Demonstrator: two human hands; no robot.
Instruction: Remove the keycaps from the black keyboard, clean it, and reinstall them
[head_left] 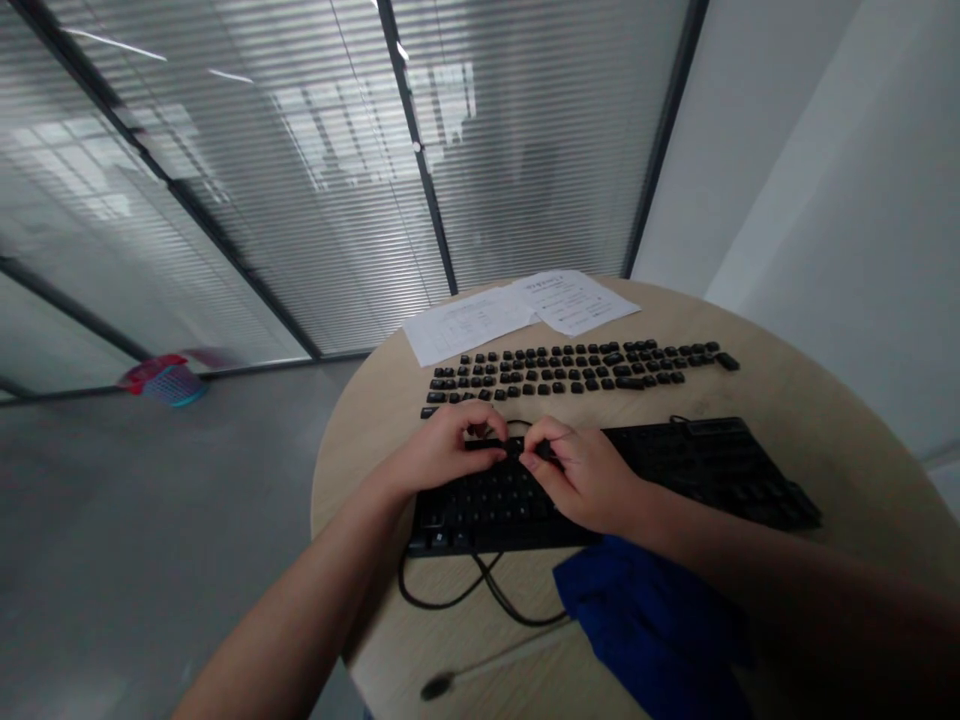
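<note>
A black keyboard (480, 505) lies across the round table, with both my hands over its upper row. My left hand (457, 445) is curled, its thumb and fingers bent towards a key near the keyboard's far edge. Close beside it, my right hand (581, 470) is bent into a pinch, fingertips at the same spot. What either hand holds is too small and dark to make out. Beyond the keyboard, loose black keycaps (553, 388) lie in several rows on the wood.
Printed sheets (472, 322) lie at the table's (360, 440) far side. A dark cable (439, 606), a thin brush-like tool (439, 685) and a blue cloth (645, 620) lie in front of the keyboard. A red and blue basket (172, 382) stands on the floor by the glass wall.
</note>
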